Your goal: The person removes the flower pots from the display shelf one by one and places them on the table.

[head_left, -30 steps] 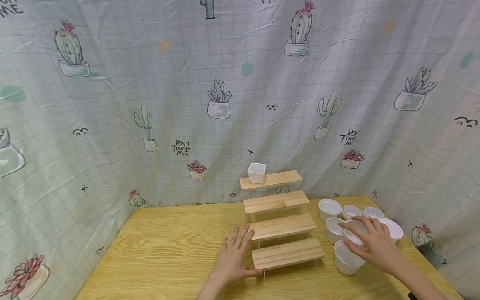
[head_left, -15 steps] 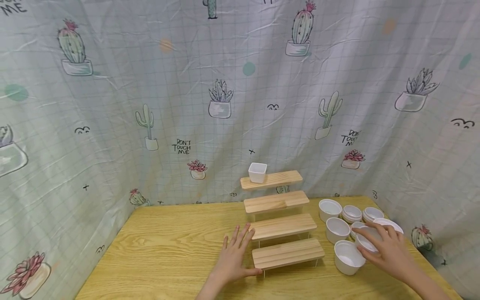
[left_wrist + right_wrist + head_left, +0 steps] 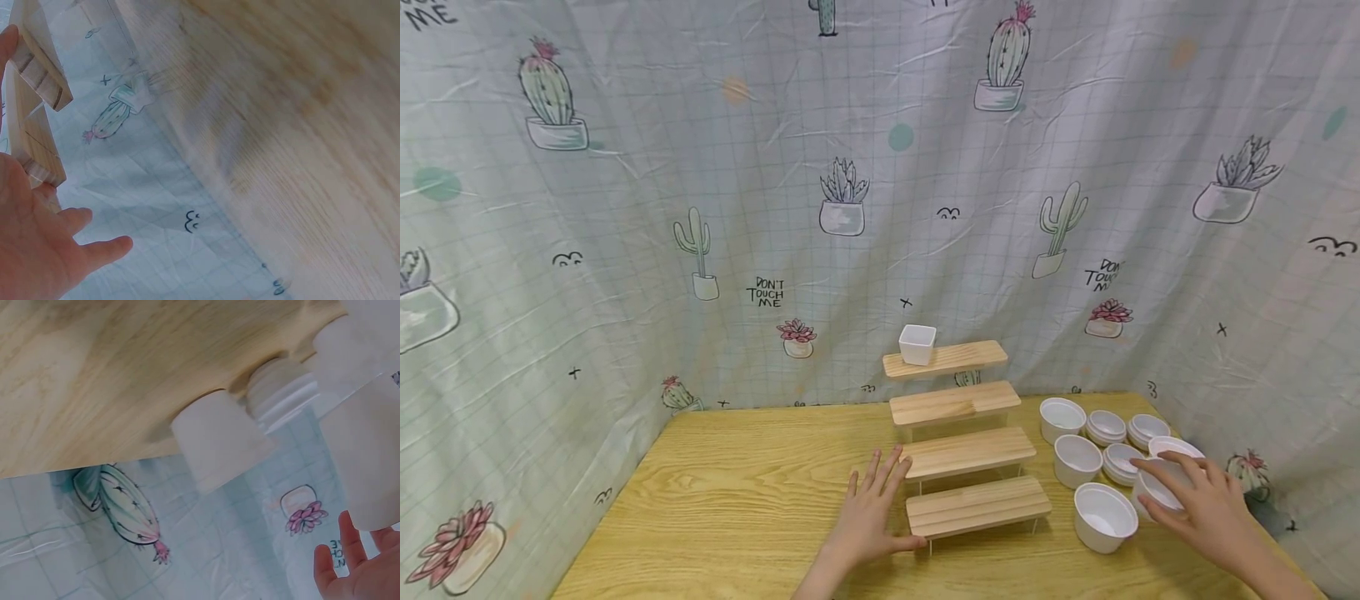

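On the table stands a four-tier wooden display rack [image 3: 977, 508] with clear supports. My left hand [image 3: 867, 521] lies with spread fingers against its left end, touching the lower steps; the left wrist view shows this hand [image 3: 44, 244] beside the board ends. A small square white pot [image 3: 917, 346] sits on the top step. At the right, my right hand [image 3: 1206, 504] holds a round white cup [image 3: 1152, 492] by its rim, fingers at the far side and thumb nearer. In the right wrist view the cup [image 3: 365, 459] hangs above the fingers.
Around the right hand stand several round white cups, among them a front one [image 3: 1103, 521] and a middle one [image 3: 1077, 461]. Low ridged white jars [image 3: 1122, 464] stand between and behind them. A cactus-print curtain [image 3: 880, 208] encloses the wooden table [image 3: 737, 483] at the back and sides.
My right hand has moved right and slightly toward me with the white cup, uncovering a low ridged jar behind it. The left hand stays against the rack.
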Motion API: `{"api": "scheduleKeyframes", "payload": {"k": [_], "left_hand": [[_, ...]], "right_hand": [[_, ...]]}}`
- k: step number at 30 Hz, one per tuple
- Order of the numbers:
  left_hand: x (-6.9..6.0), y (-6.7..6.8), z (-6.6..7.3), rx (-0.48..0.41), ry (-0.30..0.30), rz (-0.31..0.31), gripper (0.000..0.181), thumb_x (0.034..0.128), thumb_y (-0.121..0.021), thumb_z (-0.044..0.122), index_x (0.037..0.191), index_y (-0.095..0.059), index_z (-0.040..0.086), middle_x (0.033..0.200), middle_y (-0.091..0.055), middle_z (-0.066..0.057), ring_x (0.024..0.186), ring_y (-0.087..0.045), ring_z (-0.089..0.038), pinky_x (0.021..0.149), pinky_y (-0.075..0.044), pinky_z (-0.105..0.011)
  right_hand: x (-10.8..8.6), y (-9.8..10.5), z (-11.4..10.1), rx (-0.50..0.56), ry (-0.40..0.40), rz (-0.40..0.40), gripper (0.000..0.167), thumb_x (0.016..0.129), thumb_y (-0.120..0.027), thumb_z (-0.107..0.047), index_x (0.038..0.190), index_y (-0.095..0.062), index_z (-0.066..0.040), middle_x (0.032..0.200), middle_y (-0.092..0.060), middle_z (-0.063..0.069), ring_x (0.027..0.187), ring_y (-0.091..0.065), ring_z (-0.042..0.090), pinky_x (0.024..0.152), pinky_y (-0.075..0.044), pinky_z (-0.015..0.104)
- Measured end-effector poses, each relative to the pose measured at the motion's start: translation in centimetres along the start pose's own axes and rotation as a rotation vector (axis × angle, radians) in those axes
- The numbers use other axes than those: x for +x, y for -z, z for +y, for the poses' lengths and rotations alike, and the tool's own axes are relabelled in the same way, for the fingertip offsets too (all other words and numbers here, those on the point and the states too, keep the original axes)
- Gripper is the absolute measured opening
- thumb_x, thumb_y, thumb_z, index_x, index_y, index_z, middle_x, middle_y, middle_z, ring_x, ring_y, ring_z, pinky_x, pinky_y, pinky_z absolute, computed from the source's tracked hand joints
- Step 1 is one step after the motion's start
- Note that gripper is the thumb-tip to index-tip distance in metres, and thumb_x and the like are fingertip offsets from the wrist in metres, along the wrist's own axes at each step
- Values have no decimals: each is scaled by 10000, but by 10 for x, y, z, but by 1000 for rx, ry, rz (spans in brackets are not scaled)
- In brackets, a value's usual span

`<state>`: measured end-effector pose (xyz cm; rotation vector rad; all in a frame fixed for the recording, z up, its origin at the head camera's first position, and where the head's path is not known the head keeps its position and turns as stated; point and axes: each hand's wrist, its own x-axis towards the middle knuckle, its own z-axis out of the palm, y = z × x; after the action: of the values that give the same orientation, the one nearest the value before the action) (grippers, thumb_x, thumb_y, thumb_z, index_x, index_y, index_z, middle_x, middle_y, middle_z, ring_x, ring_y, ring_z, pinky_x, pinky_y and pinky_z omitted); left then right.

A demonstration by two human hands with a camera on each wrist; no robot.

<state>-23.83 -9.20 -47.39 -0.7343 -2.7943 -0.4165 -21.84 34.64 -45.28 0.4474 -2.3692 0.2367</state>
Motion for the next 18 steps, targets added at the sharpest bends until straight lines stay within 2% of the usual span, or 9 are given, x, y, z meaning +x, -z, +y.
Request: {"api": "scheduleKeyframes", "payload": {"k": [9,18], "left_hand": [[1,-1,0,9,-1,5,1059,617,-640,650,1439,-139,208,1519,-89,-11,1369,-139,-347,999,-228,-649],[1,-3,-1,18,-3,9,1061,616,-635,658,1440,-136,213,1518,-89,-10,1370,-142,-341,999,-236,-644]], "right_hand": [[-8,-3,13,-54,8,-23,501,593,-770,-333,1061,-597,-284,1035,-513,58,863,-403,268,608,-288,490],[-13,-10,23,-102,89,-56,514,598,-754,-394,1074,-583,-305,1005,-534,45,831,-452,269,594,-341,512]]}}
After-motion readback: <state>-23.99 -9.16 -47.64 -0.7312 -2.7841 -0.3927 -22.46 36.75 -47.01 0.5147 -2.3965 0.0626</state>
